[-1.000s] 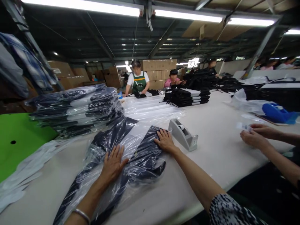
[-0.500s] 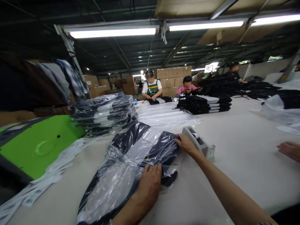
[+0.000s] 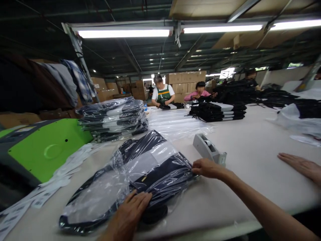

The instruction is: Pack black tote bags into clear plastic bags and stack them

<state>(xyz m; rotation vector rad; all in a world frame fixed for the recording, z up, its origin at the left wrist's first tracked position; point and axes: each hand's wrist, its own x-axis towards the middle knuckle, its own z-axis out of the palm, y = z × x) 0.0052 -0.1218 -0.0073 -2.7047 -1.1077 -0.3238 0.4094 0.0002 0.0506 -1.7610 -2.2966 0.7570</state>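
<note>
A dark navy folded garment with a light grey panel lies in a clear plastic bag on the table in front of me. My left hand rests flat on the near side of the bag, fingers stretched out. At the bag's right corner, the fingers of my right hand are closed on the plastic film. Just beyond that hand stands a grey tape dispenser.
A green and black machine is at left, beside a strip of white labels. Bagged garments and black folded garments are stacked farther back, with flat plastic bags between. Another person's hand lies at right.
The bagged garment has turned and shifted left and nearer. My left hand has moved left and nearer with it; my right hand has come nearer, at the corner. The other person's hand reaches farther in.
</note>
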